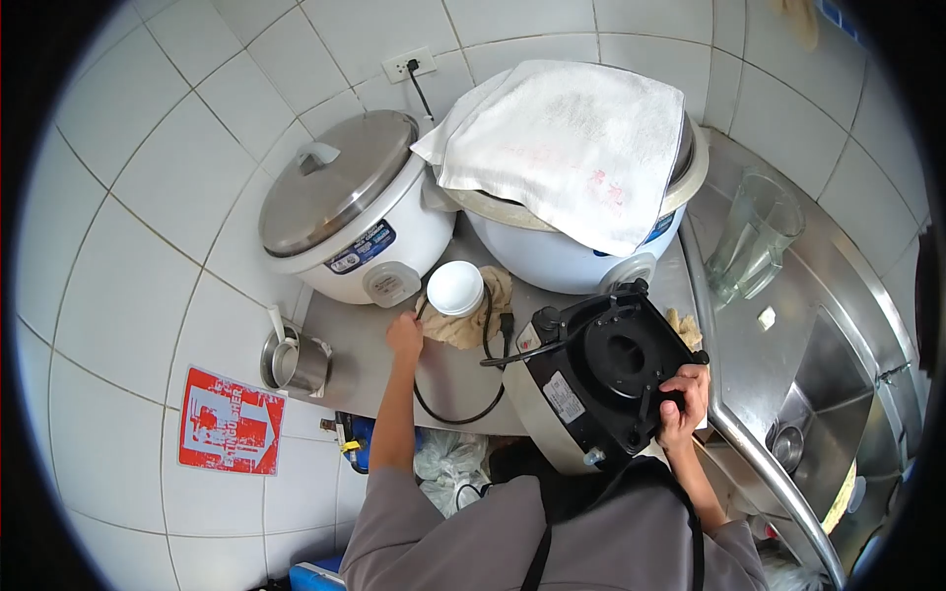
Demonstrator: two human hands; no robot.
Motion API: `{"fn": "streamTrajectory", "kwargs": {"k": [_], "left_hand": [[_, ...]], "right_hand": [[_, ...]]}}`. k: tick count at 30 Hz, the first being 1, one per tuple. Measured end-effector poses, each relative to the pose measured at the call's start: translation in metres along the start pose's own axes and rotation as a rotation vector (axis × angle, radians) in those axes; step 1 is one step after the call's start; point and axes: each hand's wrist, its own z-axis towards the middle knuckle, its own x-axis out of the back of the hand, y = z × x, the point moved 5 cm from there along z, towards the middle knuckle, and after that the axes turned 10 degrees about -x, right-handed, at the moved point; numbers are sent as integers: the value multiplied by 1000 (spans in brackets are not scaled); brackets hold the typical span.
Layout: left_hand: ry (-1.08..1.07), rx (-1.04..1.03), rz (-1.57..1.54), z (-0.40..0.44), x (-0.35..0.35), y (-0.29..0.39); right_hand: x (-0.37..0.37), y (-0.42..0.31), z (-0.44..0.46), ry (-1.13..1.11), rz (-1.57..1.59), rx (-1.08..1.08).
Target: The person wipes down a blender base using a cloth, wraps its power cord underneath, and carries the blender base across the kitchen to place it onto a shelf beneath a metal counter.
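Note:
My right hand (682, 404) grips the edge of a blender base (562, 394), which is tipped so its black underside faces up, close to my body. A black power cord (455, 422) runs from the base and loops over the steel counter. My left hand (404, 335) is closed on the cord at the left of the loop; its fingertips are partly hidden. Just beyond that hand, a white bowl (455, 288) sits on a crumpled tan cloth (498, 295). What looks like the cord's plug (507, 323) lies right of the bowl.
Two large rice cookers stand behind: one with a metal lid (340, 182), one under a white towel (567, 148). A metal cup (310, 364) is at left. A glass blender jar (754, 236) stands right, beyond a metal rail (734, 428), near a steel sink (823, 384).

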Motion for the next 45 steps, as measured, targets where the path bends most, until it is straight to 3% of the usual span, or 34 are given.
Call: {"fn": "streamTrajectory", "kwargs": {"k": [3, 9, 12, 15, 19, 21, 26, 27, 30, 33, 36, 39, 42, 43, 45], "left_hand": [[-21, -1, 53, 5, 2, -3], [277, -36, -223, 20, 63, 48], [553, -229, -343, 8, 102, 74], [335, -106, -736, -30, 173, 120], [66, -372, -745, -99, 267, 157], [44, -383, -756, -132, 293, 150], [355, -1153, -578, -172, 333, 198], [-180, -1099, -618, -163, 330, 197], [-777, -963, -680, -163, 291, 207], [-831, -1038, -776, -171, 268, 231], [-649, -1132, -905, -180, 260, 254], [-543, -1010, -983, -191, 254, 258], [-622, -1011, -1023, -193, 242, 258], [-611, -975, -1063, -191, 239, 259], [-296, -636, -1297, -176, 216, 229]], "right_hand": [[0, -2, 2, 2, -7, 16], [0, -2, 1, -9, 3, 21], [1, -2, 2, -22, 11, 16], [2, 0, 0, -53, 10, 16], [10, -21, 10, -13, -10, 80], [10, -35, 20, -60, 2, 68], [-6, -70, 34, -226, 42, -76], [-6, -64, 29, -279, 65, -184], [0, -64, 24, -226, 100, -177], [-18, -96, 29, -406, 213, 31], [-34, -130, 17, -803, 150, 93], [-34, -134, 18, -828, 87, 337], [-37, -123, 7, -711, 30, 398], [-33, -123, 7, -584, 158, 359], [-33, -121, 7, -476, 307, 372]]}}
